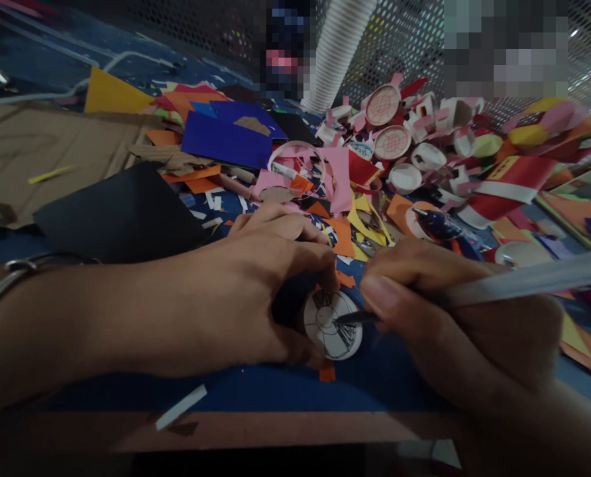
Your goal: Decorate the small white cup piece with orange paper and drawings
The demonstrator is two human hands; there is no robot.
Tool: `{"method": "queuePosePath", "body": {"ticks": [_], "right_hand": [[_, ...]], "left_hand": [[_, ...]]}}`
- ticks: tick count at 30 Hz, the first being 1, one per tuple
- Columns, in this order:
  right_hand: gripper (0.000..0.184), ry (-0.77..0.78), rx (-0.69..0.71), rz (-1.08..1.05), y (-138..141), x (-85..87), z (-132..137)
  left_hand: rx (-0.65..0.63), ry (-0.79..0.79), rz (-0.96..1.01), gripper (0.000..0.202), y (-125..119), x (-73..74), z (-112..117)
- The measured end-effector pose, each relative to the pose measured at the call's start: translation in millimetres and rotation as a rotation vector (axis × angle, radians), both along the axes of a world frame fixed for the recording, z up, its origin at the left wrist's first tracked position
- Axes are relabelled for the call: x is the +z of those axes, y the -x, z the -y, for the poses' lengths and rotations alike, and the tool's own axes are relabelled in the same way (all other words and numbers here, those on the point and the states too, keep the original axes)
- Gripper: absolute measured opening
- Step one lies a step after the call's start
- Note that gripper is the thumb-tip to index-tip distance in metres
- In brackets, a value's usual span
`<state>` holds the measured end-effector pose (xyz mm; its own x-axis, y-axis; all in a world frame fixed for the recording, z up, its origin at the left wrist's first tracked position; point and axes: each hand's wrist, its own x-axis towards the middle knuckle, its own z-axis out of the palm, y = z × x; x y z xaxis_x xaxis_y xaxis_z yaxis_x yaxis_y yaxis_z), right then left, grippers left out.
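A small white disc point(319, 340) with black line drawing lies near the front edge of the blue table. My left hand point(275, 265) grips its left side between thumb and fingers. Orange paper tabs point(327, 371) stick out at the disc's near and far edges. My right hand point(425, 311) is closed round a pen point(524, 275) with a pale barrel, its dark tip touching or just above the disc near the middle. The lower part of the disc's edge is partly hidden by my left thumb.
Black paper point(121, 212) and brown cardboard point(52, 152) lie to the left. Blue card point(226, 136), paper scraps and a tape roll point(322, 165) are behind my hands. Small white paper rings point(405, 179) pile up at the back right, near a blue pen point(437, 224).
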<state>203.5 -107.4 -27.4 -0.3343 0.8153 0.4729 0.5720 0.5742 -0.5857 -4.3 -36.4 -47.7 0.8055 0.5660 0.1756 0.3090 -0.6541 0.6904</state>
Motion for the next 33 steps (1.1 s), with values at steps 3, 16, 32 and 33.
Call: {"method": "queuePosePath", "body": {"ticks": [3,16,32,33], "right_hand": [[0.026,0.022,0.022,0.005,0,0.0,0],[0.022,0.032,0.128,0.048,-7,7.1,-6],[0.024,0.086,0.165,0.017,-6,8.2,-5],[0.024,0.102,0.174,0.012,-6,8.3,-5]], "left_hand": [[0.016,-0.028,-0.067,0.047,-1,0.5,0],[-0.011,-0.043,-0.091,0.039,-1,5.2,0],[-0.009,-0.007,-0.1,0.039,-2,10.8,2],[-0.004,-0.007,-0.105,0.038,-2,11.1,2]]}}
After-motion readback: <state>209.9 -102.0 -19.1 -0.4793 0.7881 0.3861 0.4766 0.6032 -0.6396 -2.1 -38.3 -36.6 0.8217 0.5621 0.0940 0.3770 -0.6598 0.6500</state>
